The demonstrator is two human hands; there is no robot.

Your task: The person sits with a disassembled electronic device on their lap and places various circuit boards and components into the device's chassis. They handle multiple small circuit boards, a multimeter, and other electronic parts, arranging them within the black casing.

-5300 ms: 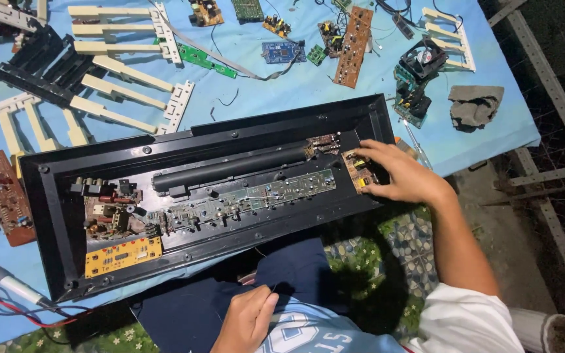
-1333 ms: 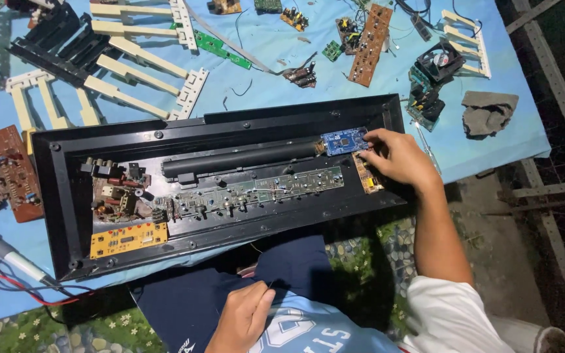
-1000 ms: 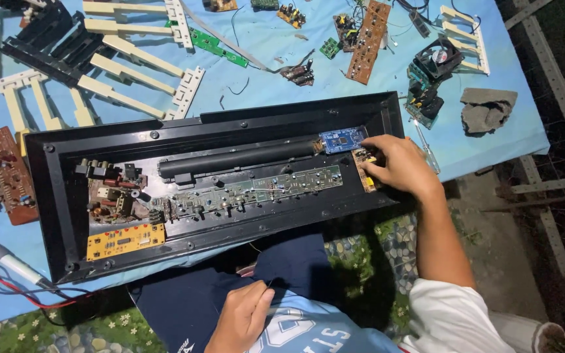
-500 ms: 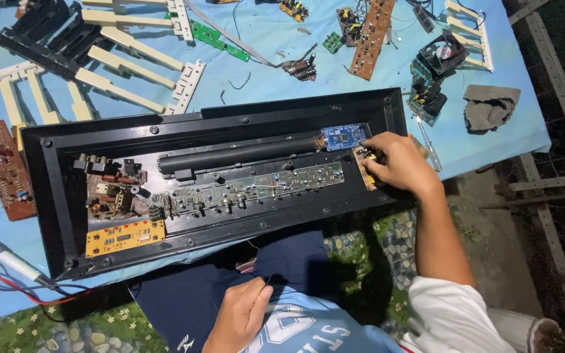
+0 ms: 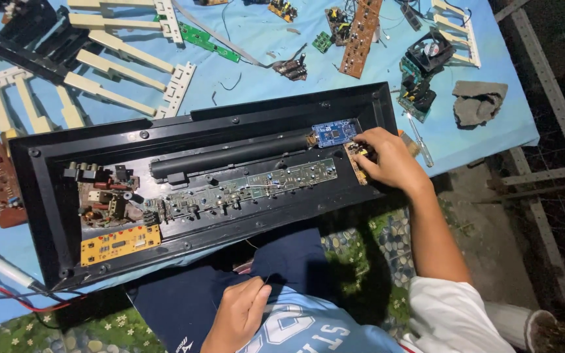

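Note:
An open black keyboard case lies across a blue table with its insides up. My right hand reaches into its right end, fingers pinched on a small tan circuit board. Just above it sits a blue circuit board at the end of a long black tube. A long green board runs along the case's middle; a yellow board lies at its left. My left hand rests on my lap, loosely curled, holding nothing.
Cream key strips and black key parts lie at the back left. Brown boards, a small fan and a grey rag lie at the back right. A soldering iron with red wires lies front left.
The blue board, near my right hand's fingers earlier, now lies on the tube's end. My right hand has dropped to the tan board at the case's right end. The left hand stays still.

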